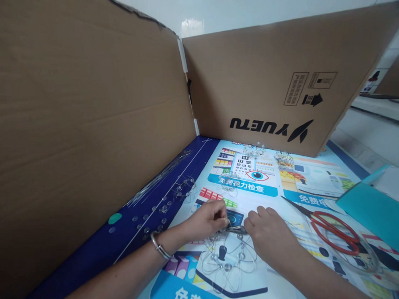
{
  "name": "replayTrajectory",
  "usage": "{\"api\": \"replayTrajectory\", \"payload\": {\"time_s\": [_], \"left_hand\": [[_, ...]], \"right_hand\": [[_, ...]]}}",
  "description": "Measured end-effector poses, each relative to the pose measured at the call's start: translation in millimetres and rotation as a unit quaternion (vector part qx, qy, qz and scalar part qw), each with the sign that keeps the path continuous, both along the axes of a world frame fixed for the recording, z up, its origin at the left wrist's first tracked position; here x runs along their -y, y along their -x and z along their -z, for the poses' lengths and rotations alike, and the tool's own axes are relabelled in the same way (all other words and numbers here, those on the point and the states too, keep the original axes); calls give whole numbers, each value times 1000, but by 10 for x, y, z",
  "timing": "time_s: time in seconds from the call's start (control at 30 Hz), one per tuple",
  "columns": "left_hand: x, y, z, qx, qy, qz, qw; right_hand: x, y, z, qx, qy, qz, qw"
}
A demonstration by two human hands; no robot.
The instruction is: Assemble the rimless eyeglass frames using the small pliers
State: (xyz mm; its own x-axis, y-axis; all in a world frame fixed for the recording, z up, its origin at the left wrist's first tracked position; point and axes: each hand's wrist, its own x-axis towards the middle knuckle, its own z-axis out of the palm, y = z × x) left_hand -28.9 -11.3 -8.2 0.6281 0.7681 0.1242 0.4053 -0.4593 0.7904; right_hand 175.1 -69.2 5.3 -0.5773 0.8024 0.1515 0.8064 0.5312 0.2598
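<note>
Item: wire-and-bead piece [228, 254], thin silver wire bent into looping petals with clear beads strung on it. It lies flat on the printed poster [287, 194] that covers my desk, just below and between my two hands, its upper edge reaching under my fingers.

My left hand [207, 217]: fingers drawn together, pinching the top of the wire piece at a small dark spot where the loops meet. A metal bangle [159, 246] sits on that wrist.

My right hand [269, 232]: fingers curled under and closed, knuckles up, touching the same spot from the other side; I cannot tell exactly what it grips.

Nearby stock: loose clear beads [162, 208] scattered on the dark blue strip to my left, beside a bundle of straight wires [161, 177]. Finished wire pieces [252, 150] lie farther back near the cardboard screen [266, 85]. Red-handled scissors [333, 234] lie to my right, well apart from my hands, near a teal folder [377, 210].
</note>
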Motion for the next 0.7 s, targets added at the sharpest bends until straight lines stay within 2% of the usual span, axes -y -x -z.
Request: {"api": "replayTrajectory", "payload": {"time_s": [0.7], "left_hand": [[-1, 2, -2, 10, 14, 6, 1000]], "right_hand": [[22, 12, -17, 7, 15, 12, 1000]]}}
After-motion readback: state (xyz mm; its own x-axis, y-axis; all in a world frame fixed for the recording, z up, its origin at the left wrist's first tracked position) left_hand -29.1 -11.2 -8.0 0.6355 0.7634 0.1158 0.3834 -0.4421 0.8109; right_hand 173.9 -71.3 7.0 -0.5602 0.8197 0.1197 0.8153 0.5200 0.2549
